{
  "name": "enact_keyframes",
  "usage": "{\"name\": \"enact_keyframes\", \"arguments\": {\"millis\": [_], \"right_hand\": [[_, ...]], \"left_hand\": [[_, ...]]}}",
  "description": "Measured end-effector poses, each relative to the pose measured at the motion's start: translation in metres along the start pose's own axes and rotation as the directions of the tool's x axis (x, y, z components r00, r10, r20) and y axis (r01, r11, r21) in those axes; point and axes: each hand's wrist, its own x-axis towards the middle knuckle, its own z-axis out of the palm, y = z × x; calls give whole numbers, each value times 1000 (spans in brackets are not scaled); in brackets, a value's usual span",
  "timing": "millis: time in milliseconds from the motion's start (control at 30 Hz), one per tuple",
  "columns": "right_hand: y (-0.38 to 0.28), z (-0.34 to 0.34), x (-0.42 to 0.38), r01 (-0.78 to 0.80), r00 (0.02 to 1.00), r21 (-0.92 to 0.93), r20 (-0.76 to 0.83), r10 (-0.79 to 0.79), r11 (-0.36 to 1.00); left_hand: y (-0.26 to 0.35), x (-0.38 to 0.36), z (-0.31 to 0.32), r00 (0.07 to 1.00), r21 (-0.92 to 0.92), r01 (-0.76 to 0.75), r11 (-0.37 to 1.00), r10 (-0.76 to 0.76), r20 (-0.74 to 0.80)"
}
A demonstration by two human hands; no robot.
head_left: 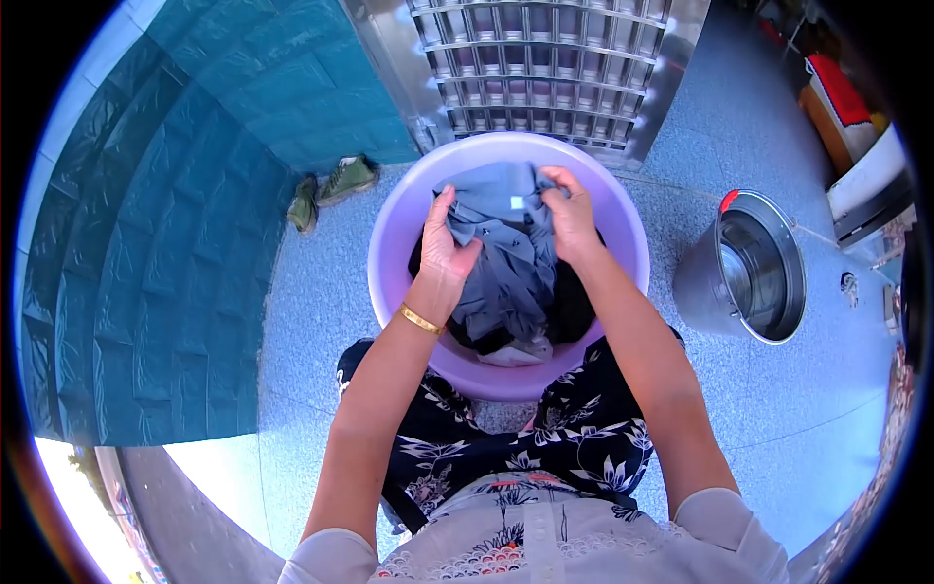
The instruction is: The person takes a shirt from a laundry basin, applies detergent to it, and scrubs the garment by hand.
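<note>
A blue-grey garment [501, 253] hangs stretched between my two hands above a purple basin [628, 248]. My left hand [448, 238], with a gold bracelet [420, 319] on its wrist, grips the garment's left edge. At the upper right edge, near a small white tag [518, 202], my right hand [570, 209] pinches the cloth. The garment's lower part droops in folds into the basin. Under it lie dark clothes [572, 302] and a whitish cloth [516, 352], both partly covered.
A metal bucket [696, 287] with a red mark on its rim stands at the right. Green shoes [347, 179] sit by the teal wall [175, 263] at the left. Behind the basin is a metal grille door [535, 63]. A red-topped item [839, 90] stands at the far right.
</note>
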Motion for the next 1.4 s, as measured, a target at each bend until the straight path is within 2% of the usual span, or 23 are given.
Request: {"name": "enact_keyframes", "arguments": {"millis": [33, 100, 167, 233, 300, 367, 433, 633, 700, 733, 767, 833, 867, 900, 967, 1067, 1100, 1167, 1200, 1267, 1300, 1367, 1400], "right_hand": [[4, 12, -8, 73, 995, -201, 77, -58, 977], [6, 39, -30, 356, 923, -397, 288, -253, 846], [7, 63, -52, 668, 741, -421, 445, -502, 614], [0, 79, -73, 726, 688, -489, 538, -487, 484], [4, 75, -72, 700, 713, -545, 562, -419, 462], [35, 58, -45, 668, 737, -596, 448, -506, 446], [37, 35, -13, 487, 817, -806, 285, -501, 336], [42, 48, -33, 434, 861, -777, 208, -464, 457], [-2, 82, -73, 561, 811, -690, 347, -471, 457], [-1, 82, -74, 581, 810, -628, 378, -449, 518], [10, 76, -68, 581, 809, -628, 379, -449, 517], [46, 51, -41, 607, 780, -688, 417, -468, 399], [47, 43, -27, 584, 773, -723, 356, -525, 369], [41, 35, -17, 456, 838, -815, 257, -482, 358], [43, 30, -15, 385, 864, -855, 201, -462, 347], [35, 51, -36, 473, 830, -777, 236, -505, 414], [35, 60, -48, 553, 802, -737, 344, -488, 390], [23, 74, -71, 574, 814, -701, 428, -393, 424], [27, 69, -65, 610, 786, -667, 435, -440, 429], [30, 49, -31, 554, 799, -744, 349, -490, 374], [26, 37, -17, 478, 826, -807, 277, -491, 347], [19, 19, 1, 301, 919, -902, 187, -346, 311], [10, 20, 2, 269, 956, -859, 185, -227, 436]], "left_hand": [[0, 1, 2, 999, -140, 43, 989, -39, 35], [-3, 9, -6, 999, -112, 28, 993, -33, -43], [-7, 27, -31, 986, 17, 29, 999, -31, 164], [-8, 15, -17, 991, 23, 109, 994, -111, 77], [-9, 9, -18, 948, 28, 277, 960, -278, 152], [-30, 11, -24, 975, 81, 215, 973, -219, 42], [-40, 12, -18, 952, 18, 297, 955, -295, -87], [-36, 18, -32, 961, 81, 265, 961, -256, -109], [-24, 4, -33, 975, 178, 198, 964, -212, 64], [-33, 15, -47, 983, 434, -90, 897, 8, 185], [-37, 28, -60, 983, 433, -90, 897, 9, 186], [-43, 43, -80, 857, 15, 288, 958, -264, 442], [-38, 1, -14, 961, 84, 247, 965, -233, -146], [-38, 1, -19, 956, 139, 293, 946, -290, -47], [-44, 8, -21, 959, 202, 263, 943, -232, -165], [-43, 19, -24, 954, 36, 266, 963, -258, -151], [-34, 30, -50, 900, 102, 322, 941, -338, 276], [-24, 28, -58, 864, 83, 335, 939, -341, 370], [-28, 25, -49, 865, 81, 335, 939, -340, 369], [-36, 15, -16, 974, 67, 219, 973, -214, -79], [-32, 7, -7, 939, 87, 343, 935, -341, -34], [-26, -2, 7, 927, 144, 363, 920, -373, 43], [-19, 2, 9, 954, 145, 296, 944, -299, 3]]}}
